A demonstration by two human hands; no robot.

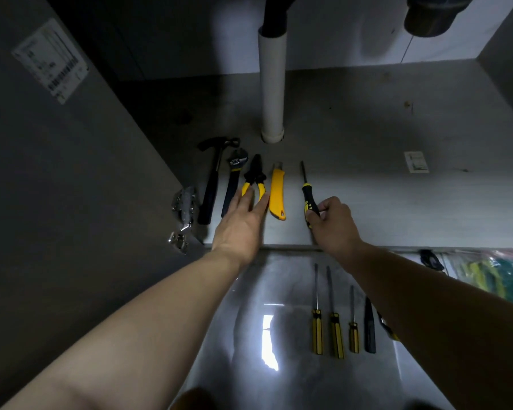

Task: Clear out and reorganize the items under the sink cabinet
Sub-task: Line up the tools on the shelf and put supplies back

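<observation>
Left hand (pixel 243 220) flat, straight fingers on the pliers (pixel 253 180), right hand (pixel 332 223) curled round the screwdriver (pixel 308 196) at 3 o'clock of the utility knife (pixel 277 193), hammer (pixel 212 179) and wrench (pixel 233 182) at 9 o'clock, all on the cabinet floor (pixel 367 187)

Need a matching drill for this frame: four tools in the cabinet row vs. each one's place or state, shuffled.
1 black claw hammer
2 yellow-handled pliers
3 yellow utility knife
4 black-and-yellow screwdriver

A gripped by right hand
B leftmost tool in row
C at fingertips of left hand
D lies between 2 and 4

Pairs: 1-B, 2-C, 3-D, 4-A
</observation>
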